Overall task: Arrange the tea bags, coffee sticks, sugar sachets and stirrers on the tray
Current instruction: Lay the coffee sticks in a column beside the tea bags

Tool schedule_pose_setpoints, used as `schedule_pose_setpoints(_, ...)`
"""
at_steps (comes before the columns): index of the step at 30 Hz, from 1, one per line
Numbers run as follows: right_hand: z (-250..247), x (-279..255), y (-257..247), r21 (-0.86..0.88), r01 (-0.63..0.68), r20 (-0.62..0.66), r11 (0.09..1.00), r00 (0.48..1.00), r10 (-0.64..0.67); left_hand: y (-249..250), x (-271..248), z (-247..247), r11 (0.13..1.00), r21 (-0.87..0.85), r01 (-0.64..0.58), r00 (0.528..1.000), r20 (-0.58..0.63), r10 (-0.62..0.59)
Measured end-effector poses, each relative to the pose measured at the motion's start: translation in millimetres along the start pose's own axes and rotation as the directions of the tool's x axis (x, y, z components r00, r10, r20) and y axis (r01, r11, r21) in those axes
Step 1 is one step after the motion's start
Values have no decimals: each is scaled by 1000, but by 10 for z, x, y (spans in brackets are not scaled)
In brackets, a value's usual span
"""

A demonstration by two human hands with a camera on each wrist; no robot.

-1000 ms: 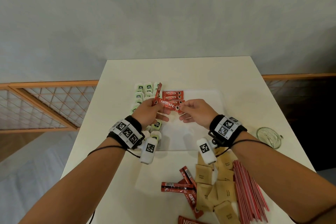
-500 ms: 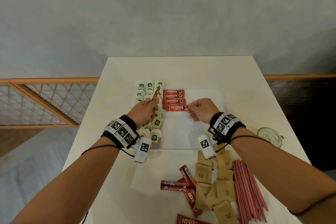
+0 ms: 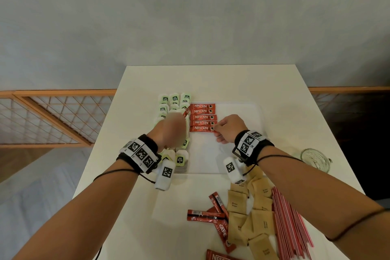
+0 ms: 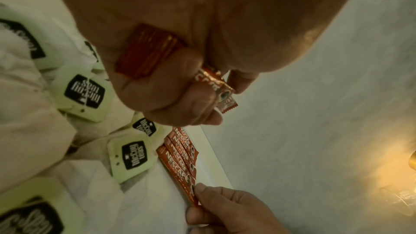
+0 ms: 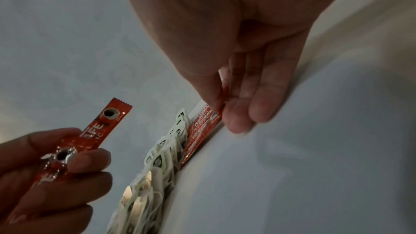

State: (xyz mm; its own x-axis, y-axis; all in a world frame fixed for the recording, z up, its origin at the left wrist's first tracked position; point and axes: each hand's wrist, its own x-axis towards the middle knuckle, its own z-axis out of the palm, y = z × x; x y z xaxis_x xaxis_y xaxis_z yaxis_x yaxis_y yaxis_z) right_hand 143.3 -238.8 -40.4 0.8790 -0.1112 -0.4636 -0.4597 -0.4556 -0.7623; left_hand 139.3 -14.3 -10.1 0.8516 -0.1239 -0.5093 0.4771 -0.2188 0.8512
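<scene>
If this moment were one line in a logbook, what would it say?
step: laying coffee sticks | right hand: pinching nearest stick on tray | left hand: holding spare sticks | tea bags: placed

Plain indoor room: white table (image 3: 211, 82) against grey wall (image 3: 190, 17), wooden lattice railing (image 3: 52, 116) behind.

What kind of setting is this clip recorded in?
Probably an indoor room with a tabletop staged for recording, not a working kitchen: a plain white table against a bare grey wall, with a wooden lattice railing alongside.
</scene>
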Motion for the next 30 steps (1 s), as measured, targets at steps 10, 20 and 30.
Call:
schedule_pose_setpoints(10, -48, -185, -168, 82, 256, 141, 963, 954, -266, 0, -81, -27, 996, 60, 60, 990, 126, -68)
schedule_pose_setpoints(20, -36, -259, -257, 75, 422, 144, 903, 892, -429, 8, -124, 11, 987, 133, 90, 978, 174, -113)
schedule_pose_setpoints(30, -160, -222, -43, 125, 208, 12, 970, 977, -211, 20, -52, -118, 998, -25, 58, 996, -62, -60)
